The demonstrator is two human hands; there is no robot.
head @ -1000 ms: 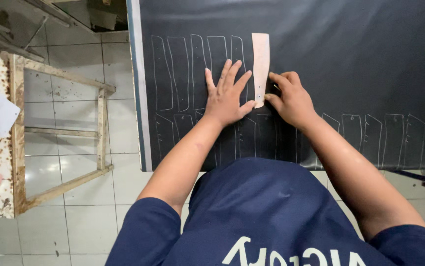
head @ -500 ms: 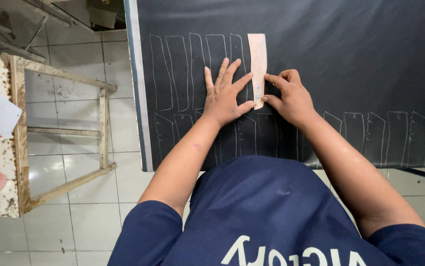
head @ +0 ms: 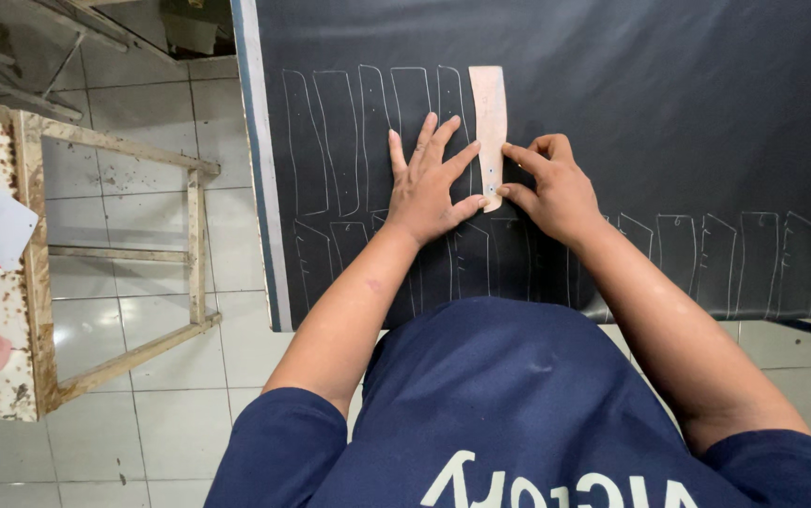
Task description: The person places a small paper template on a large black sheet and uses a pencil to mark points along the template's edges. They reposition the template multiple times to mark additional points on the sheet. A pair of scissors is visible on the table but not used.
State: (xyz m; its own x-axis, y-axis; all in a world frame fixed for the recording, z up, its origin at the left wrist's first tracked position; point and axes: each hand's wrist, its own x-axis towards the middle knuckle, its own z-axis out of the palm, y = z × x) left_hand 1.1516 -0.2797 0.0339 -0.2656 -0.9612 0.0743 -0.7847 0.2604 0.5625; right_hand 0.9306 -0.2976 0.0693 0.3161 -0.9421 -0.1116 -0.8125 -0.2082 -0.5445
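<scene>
- The left hand [head: 427,188] lies flat and open on the dark sheet [head: 669,113], fingers spread and pointing to about 1 o'clock; it grips nothing, but its forefinger and thumb touch the left edge of the template [head: 488,132].
- The right hand [head: 551,188] sits just to the 3 o'clock side of the left hand, fingers curled, with the forefinger and thumb tips pressed against the lower right edge of the template; whether it pinches the strip or only pushes it down cannot be told.
- The template is a narrow tan strip lying flat on the sheet, its long side running from 12 to 6 o'clock, its lower end between the two hands.
- White chalk outlines [head: 358,141] of the same narrow shape stand in a row at 9 o'clock of the template, the nearest just beside it; a second row [head: 734,254] runs along the sheet's near edge, toward 4 o'clock of the hands.
- A wooden frame [head: 194,235] stands on the tiled floor [head: 123,376] well to 9 o'clock of the sheet.
- The person's dark blue shirt [head: 518,404] fills the view at 6 o'clock.
</scene>
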